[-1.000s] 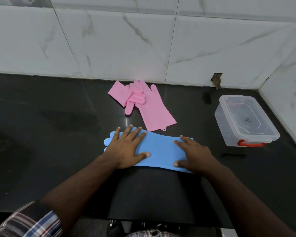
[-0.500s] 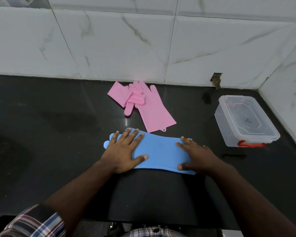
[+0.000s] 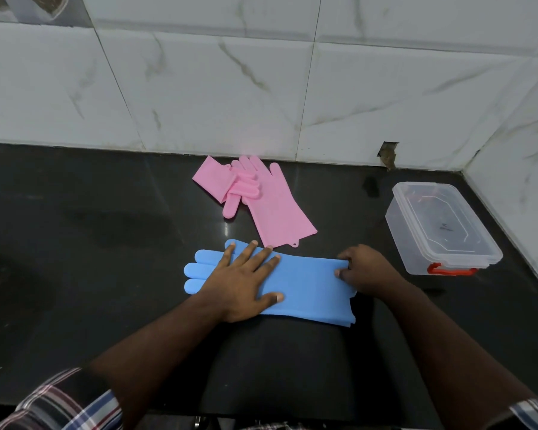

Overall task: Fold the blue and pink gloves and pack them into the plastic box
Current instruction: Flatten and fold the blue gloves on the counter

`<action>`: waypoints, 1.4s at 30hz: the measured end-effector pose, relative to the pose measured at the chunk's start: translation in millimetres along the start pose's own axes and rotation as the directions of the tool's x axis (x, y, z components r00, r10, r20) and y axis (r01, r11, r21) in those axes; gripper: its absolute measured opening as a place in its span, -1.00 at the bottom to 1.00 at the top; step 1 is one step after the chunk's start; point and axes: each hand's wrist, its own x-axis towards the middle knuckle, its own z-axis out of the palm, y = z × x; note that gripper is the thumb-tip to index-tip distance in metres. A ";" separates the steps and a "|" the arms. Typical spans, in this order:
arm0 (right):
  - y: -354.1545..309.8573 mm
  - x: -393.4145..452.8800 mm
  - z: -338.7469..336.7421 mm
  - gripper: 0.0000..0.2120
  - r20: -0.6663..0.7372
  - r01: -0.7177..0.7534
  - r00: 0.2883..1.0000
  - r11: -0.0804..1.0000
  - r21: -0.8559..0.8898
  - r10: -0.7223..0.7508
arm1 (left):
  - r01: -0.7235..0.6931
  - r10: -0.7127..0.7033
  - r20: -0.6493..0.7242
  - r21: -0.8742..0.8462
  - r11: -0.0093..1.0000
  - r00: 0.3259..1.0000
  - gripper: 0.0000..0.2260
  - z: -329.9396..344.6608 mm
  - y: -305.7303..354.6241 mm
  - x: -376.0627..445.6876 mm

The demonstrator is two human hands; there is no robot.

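The blue gloves [image 3: 295, 283] are laid flat on the black counter [image 3: 90, 243], stacked one on the other, with the fingers pointing left. They are pressed down by the left hand [image 3: 246, 280], which is spread flat with straight fingers. The cuff end is pinched by the right hand [image 3: 364, 268], with its fingers curled over the edge.

The pink gloves [image 3: 255, 197] are left farther back, near the wall, one lying partly over the other. The plastic box [image 3: 438, 226] is set to the right, well apart from both pairs, and its lid is shut with a red clip at the front.

A fold is likely to be made next, with the cuff brought over to the left. The gloves look soft and bendy, so they could spring back open if they are let go too soon. The top glove could also slide off the lower one if it is pulled crooked. Nothing can be packed until the lid is opened.
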 end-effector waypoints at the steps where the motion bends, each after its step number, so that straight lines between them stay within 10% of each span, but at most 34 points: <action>1: -1.2 -0.2 -2.7 -0.89 0.011 -0.032 0.999 0.997 0.067 0.032 | 0.002 -0.002 0.007 0.005 1.000 1.000 -0.28 1.1 -0.6 -0.2; 11: 5.7 -37.5 -6.5 -0.51 0.175 -0.143 0.984 0.643 0.752 0.014 | 0.020 -0.020 -0.021 0.004 1.000 1.000 -0.28 6.8 0.4 0.0; 20: 14.6 -51.7 8.1 -0.46 0.187 -0.152 0.982 0.525 0.838 -0.014 | 0.025 -0.025 -0.014 -0.011 1.000 1.000 -0.28 6.5 0.4 0.7; 42: 27.9 -60.3 -35.0 -0.11 0.246 -0.152 0.969 0.764 0.627 -0.009 | 0.046 -0.046 -0.030 -0.004 0.999 0.998 -0.19 14.6 23.8 8.8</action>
